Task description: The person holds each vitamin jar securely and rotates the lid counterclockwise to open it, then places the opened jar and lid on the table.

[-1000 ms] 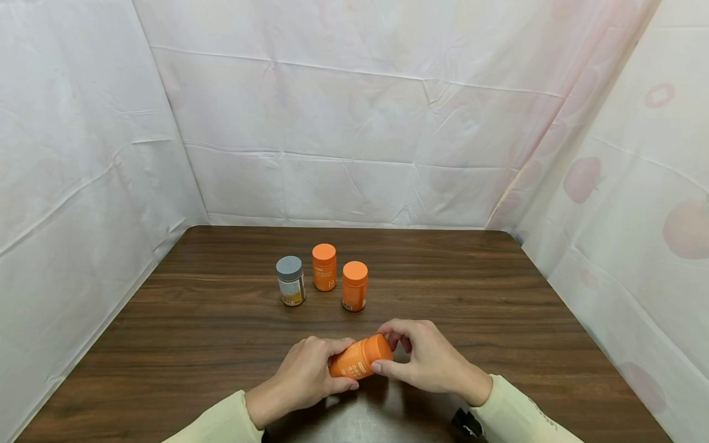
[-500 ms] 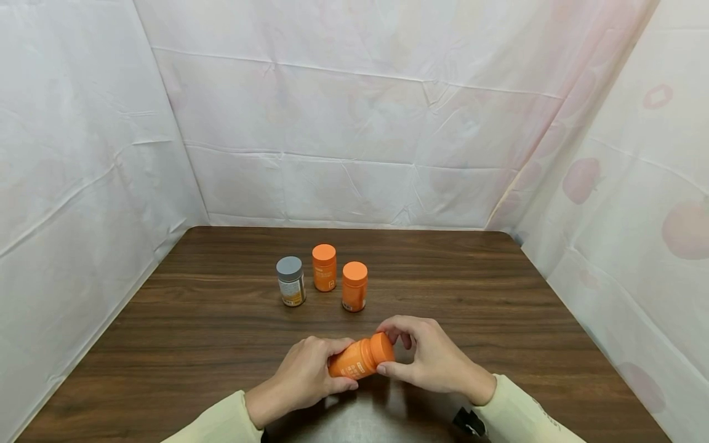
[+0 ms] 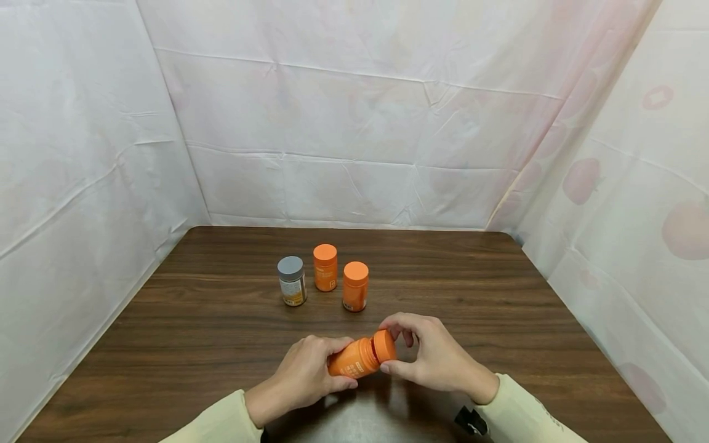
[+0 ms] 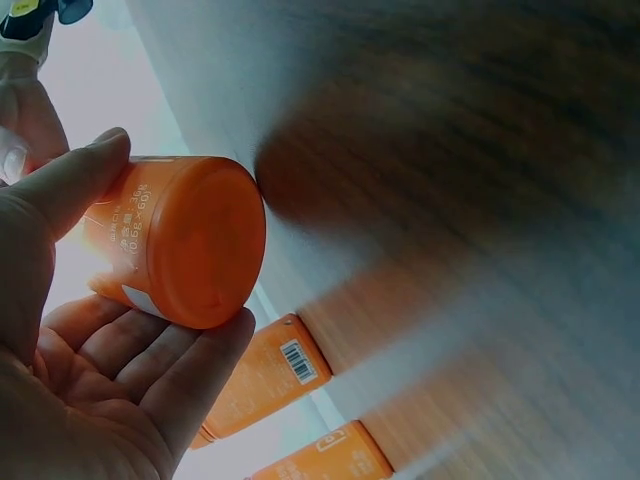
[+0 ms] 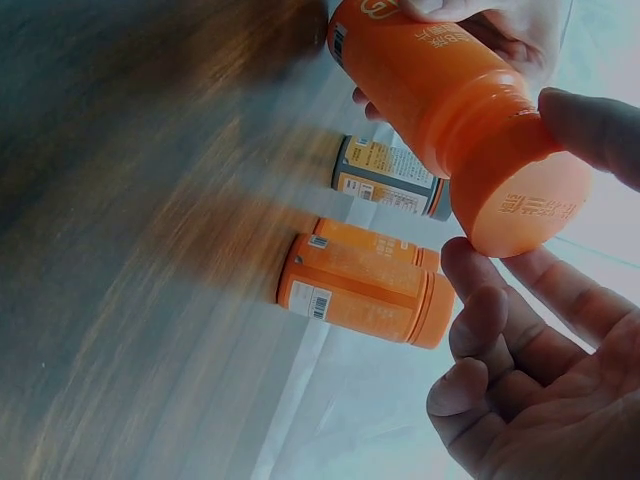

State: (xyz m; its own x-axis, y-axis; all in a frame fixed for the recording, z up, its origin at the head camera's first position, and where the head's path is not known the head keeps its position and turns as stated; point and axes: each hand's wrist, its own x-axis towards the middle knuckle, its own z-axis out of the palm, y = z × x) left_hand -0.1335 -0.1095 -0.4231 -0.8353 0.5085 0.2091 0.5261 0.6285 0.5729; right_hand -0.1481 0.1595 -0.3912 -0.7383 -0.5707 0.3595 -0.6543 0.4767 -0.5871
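Pinching the cap between thumb and fingertips, the person's right hand has eased it outward: a second ago it sat close on the neck, and now a gap shows between them. That suggests the cap has come loose and is lifting off, though it looks to be still over the mouth. The left hand stays clamped round the body of the bottle, which leans with its capped end up and to the right, around the middle of the table from side to side and toward the near edge.

Farther out, the grey-capped jar and two orange bottles stand upright as before, between the hands and the far edge. Room to swing the cap aside looks widest toward the right edge; straight ahead, the nearer orange bottle limits it.
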